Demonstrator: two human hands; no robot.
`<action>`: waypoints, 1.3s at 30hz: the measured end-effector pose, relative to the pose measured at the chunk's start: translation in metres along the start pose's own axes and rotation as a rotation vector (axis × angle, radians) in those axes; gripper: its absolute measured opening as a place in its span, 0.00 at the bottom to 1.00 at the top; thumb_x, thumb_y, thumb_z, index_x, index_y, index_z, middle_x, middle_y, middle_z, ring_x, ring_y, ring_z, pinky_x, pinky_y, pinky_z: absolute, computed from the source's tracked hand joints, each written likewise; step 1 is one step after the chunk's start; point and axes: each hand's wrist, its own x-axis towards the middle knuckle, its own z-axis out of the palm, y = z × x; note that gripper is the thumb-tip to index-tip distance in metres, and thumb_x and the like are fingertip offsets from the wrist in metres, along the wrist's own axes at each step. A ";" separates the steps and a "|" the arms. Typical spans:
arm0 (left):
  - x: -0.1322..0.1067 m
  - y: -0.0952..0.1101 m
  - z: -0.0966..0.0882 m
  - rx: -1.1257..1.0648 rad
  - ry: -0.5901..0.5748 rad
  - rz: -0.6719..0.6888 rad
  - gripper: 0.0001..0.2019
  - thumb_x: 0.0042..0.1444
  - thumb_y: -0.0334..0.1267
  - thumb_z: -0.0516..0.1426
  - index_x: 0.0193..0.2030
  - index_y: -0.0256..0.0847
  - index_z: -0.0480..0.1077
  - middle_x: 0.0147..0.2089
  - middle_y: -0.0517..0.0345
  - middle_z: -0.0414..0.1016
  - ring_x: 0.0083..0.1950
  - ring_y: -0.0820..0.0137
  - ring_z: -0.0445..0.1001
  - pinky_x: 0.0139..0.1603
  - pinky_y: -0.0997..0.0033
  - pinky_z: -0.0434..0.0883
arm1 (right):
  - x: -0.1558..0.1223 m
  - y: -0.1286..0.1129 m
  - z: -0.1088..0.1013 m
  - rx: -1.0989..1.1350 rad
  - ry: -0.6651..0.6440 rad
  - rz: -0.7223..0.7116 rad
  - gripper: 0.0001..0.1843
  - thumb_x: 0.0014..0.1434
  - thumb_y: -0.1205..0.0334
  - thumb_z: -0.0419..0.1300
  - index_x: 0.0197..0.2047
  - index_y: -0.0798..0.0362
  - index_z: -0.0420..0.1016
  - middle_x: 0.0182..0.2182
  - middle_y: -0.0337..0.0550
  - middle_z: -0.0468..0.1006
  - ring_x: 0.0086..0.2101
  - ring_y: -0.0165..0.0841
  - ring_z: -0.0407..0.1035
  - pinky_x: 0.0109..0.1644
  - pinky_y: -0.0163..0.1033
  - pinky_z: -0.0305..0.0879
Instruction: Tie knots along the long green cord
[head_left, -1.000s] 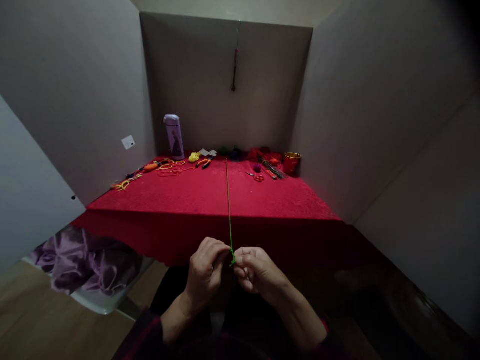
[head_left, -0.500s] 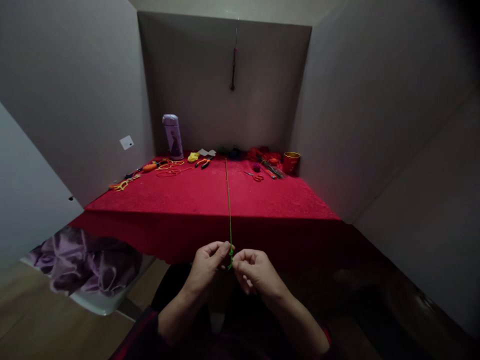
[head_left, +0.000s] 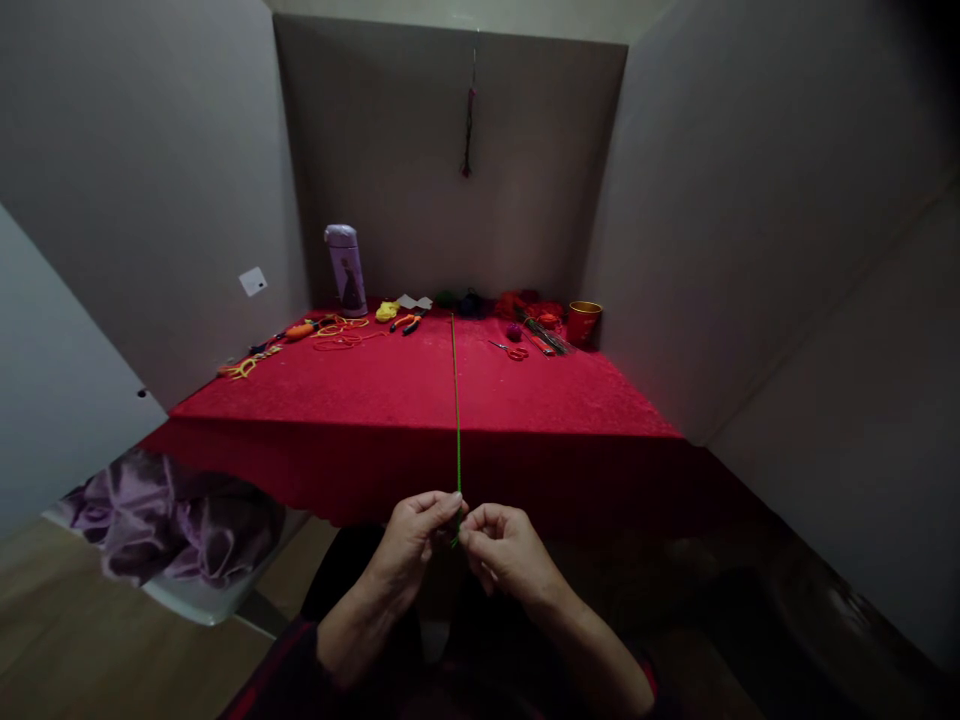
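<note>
A green cord (head_left: 457, 400) runs taut from the far part of the table to just in front of me, past the table's front edge. My left hand (head_left: 411, 540) pinches the cord near its close end between thumb and forefinger. My right hand (head_left: 504, 548) is closed beside it, thumb and forefinger pressed together at the cord's short end. Both sets of fingertips almost meet and cover most of the knotted part. A small loose tip of cord shows below them.
On the red-covered table (head_left: 360, 385) stand a purple bottle (head_left: 349, 275) and a red cup (head_left: 583, 325). Orange-handled pliers (head_left: 407, 323), red scissors (head_left: 510, 351) and yellow yarn (head_left: 387, 311) lie toward the back. Purple cloth (head_left: 180, 520) rests on a stool at left. Grey panels enclose the table.
My right fingertips have moved slightly left, against the left ones. The green knot that showed between my hands is now mostly covered. The table items stay in place.
</note>
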 end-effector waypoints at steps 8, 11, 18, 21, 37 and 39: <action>0.001 -0.002 -0.004 -0.066 -0.006 -0.066 0.10 0.44 0.40 0.64 0.28 0.33 0.74 0.23 0.59 0.71 0.23 0.78 0.67 0.25 0.80 0.62 | 0.014 -0.013 -0.013 -0.056 0.193 -0.071 0.14 0.52 0.54 0.58 0.26 0.58 0.68 0.14 0.32 0.62 0.14 0.20 0.51 0.15 0.28 0.43; 0.000 -0.002 -0.004 -0.078 -0.047 -0.066 0.10 0.44 0.39 0.64 0.28 0.33 0.74 0.26 0.55 0.74 0.26 0.75 0.70 0.28 0.79 0.63 | 0.022 -0.015 -0.010 -0.034 0.111 -0.033 0.17 0.52 0.51 0.59 0.29 0.59 0.71 0.19 0.35 0.65 0.17 0.21 0.53 0.17 0.28 0.44; -0.001 -0.004 -0.007 -0.069 -0.119 -0.061 0.10 0.48 0.40 0.62 0.30 0.33 0.76 0.29 0.50 0.77 0.29 0.72 0.72 0.32 0.76 0.66 | 0.030 -0.011 -0.005 0.120 0.013 -0.033 0.13 0.50 0.55 0.61 0.26 0.58 0.69 0.19 0.34 0.64 0.19 0.22 0.56 0.21 0.28 0.48; 0.000 -0.005 -0.008 -0.055 -0.119 -0.056 0.10 0.48 0.40 0.61 0.31 0.33 0.76 0.30 0.49 0.77 0.30 0.72 0.72 0.31 0.78 0.65 | 0.031 -0.010 -0.004 0.141 0.031 -0.041 0.13 0.50 0.57 0.61 0.25 0.58 0.68 0.18 0.35 0.65 0.19 0.22 0.56 0.21 0.28 0.48; -0.001 -0.010 -0.006 0.014 0.050 0.032 0.12 0.46 0.43 0.63 0.29 0.35 0.72 0.19 0.59 0.71 0.19 0.74 0.68 0.23 0.76 0.65 | 0.003 0.003 0.005 0.015 0.000 0.060 0.26 0.50 0.40 0.58 0.27 0.59 0.70 0.21 0.41 0.71 0.18 0.23 0.59 0.18 0.29 0.49; -0.001 -0.009 -0.005 0.023 0.026 0.030 0.12 0.47 0.44 0.62 0.30 0.35 0.72 0.18 0.60 0.70 0.18 0.74 0.68 0.21 0.76 0.64 | -0.001 0.005 0.006 0.062 -0.020 0.047 0.22 0.50 0.44 0.60 0.28 0.59 0.70 0.20 0.39 0.70 0.17 0.22 0.57 0.18 0.28 0.49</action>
